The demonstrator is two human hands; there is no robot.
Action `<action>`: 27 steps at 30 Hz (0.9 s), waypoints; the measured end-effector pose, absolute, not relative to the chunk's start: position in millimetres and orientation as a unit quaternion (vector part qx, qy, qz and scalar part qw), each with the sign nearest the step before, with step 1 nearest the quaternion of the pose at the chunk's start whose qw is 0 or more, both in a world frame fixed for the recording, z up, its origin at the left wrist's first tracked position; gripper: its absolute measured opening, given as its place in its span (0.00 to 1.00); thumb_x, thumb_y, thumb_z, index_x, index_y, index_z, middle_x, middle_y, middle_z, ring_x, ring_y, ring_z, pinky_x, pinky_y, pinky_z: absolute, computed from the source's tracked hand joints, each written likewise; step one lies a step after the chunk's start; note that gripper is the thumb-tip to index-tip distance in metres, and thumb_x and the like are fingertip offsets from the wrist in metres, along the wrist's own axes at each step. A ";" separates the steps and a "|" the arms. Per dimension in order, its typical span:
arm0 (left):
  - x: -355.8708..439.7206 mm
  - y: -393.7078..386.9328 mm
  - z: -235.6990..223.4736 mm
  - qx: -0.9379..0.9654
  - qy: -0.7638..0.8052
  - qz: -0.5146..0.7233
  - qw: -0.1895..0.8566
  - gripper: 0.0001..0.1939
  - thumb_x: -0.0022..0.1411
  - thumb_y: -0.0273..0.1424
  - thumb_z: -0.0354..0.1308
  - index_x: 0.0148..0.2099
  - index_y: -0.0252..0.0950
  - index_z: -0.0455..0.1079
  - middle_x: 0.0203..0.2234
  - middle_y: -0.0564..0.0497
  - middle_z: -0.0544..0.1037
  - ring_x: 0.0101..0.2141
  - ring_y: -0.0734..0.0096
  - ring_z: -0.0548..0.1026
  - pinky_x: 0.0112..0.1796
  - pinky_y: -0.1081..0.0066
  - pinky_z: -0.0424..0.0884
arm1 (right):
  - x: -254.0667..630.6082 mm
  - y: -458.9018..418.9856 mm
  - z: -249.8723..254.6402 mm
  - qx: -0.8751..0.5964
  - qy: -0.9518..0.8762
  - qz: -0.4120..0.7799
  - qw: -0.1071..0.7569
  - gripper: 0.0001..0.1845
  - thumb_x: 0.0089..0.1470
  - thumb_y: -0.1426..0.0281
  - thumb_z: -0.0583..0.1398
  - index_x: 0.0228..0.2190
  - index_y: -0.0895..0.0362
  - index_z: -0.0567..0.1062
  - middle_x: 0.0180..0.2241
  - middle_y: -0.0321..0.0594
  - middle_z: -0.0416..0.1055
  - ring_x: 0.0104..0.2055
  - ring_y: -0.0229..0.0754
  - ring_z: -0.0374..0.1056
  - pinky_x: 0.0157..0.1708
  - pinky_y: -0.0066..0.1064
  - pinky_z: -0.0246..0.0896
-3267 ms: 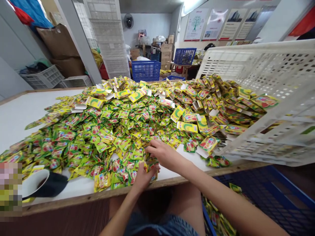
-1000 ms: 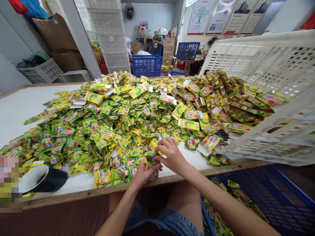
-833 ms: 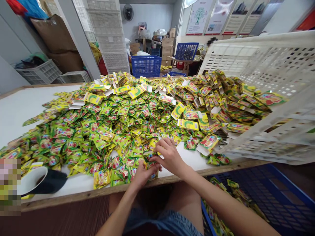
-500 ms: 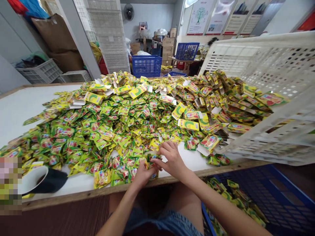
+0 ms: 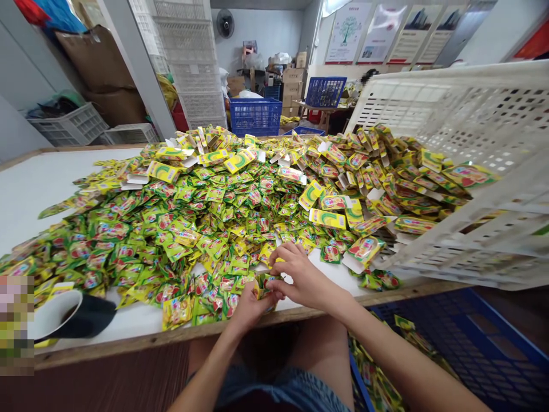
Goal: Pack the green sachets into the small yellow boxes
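Observation:
At the front edge of the table, my left hand (image 5: 251,304) and my right hand (image 5: 300,277) meet over a small green and yellow packet (image 5: 263,281). My left fingers are closed round its lower side, and it is largely hidden by them. The right thumb and forefinger pinch at its right side, with the other fingers curled above. A wide heap of green candy packets (image 5: 180,229) with red fruit pictures lies in front of my hands. Yellow small cartons (image 5: 328,218), several with white flaps out, are spread over its back and right side.
A dark mug (image 5: 92,315) lies on its side at the left. The white crate (image 5: 412,91), tipped at the right, spills cartons onto the table (image 5: 26,177). Below the table's wooden edge (image 5: 128,346), a blue crate (image 5: 484,337) holds more packets. Stacked white crates (image 5: 189,57) stand behind.
My right hand has shifted slightly left and its fingers have curled a little more over the packet. My left hand stays nearly in place.

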State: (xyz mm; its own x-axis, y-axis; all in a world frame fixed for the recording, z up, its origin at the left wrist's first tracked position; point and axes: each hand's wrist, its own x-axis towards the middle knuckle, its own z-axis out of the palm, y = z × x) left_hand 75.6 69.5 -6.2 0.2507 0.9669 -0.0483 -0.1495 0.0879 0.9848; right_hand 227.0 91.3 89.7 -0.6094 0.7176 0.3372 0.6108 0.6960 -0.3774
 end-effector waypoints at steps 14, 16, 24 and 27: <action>74.7 71.5 -1.7 0.517 0.429 0.442 0.595 0.13 0.47 0.39 0.64 0.30 0.32 0.73 0.25 0.51 0.76 0.29 0.68 0.71 0.34 0.71 0.67 | 222.2 88.1 75.2 -0.390 -0.879 0.063 0.267 0.04 0.52 0.68 0.61 0.30 0.56 0.73 0.40 0.41 0.67 0.46 0.46 0.56 0.46 0.40 0.50; 74.8 70.9 -1.9 0.501 0.452 0.450 0.585 0.16 0.44 0.39 0.65 0.32 0.33 0.72 0.26 0.51 0.75 0.29 0.68 0.70 0.33 0.72 0.67 | 220.0 89.1 73.2 -0.386 -0.881 0.067 0.265 0.05 0.52 0.68 0.61 0.28 0.56 0.73 0.39 0.41 0.68 0.46 0.46 0.57 0.45 0.41 0.50; 74.3 68.9 -2.9 0.477 0.482 0.458 0.575 0.19 0.42 0.42 0.65 0.31 0.33 0.71 0.24 0.53 0.73 0.28 0.69 0.69 0.31 0.73 0.66 | 214.4 85.7 66.9 -0.422 -0.848 0.085 0.311 0.09 0.51 0.68 0.62 0.23 0.57 0.72 0.39 0.40 0.68 0.46 0.46 0.57 0.45 0.40 0.50; 75.0 68.8 -2.4 0.470 0.478 0.459 0.583 0.19 0.42 0.43 0.65 0.32 0.32 0.71 0.25 0.52 0.74 0.28 0.69 0.69 0.31 0.73 0.66 | 212.9 82.7 61.9 -0.442 -0.827 0.077 0.338 0.08 0.52 0.68 0.61 0.24 0.57 0.71 0.38 0.40 0.69 0.45 0.45 0.58 0.45 0.40 0.50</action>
State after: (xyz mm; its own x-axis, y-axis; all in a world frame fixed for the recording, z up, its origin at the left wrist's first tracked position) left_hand 75.0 68.8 -2.4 0.1228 0.9845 -0.1254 -0.0859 0.1364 0.9869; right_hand 212.9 82.7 61.9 -0.3804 0.7831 0.4919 0.6795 0.5975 -0.4257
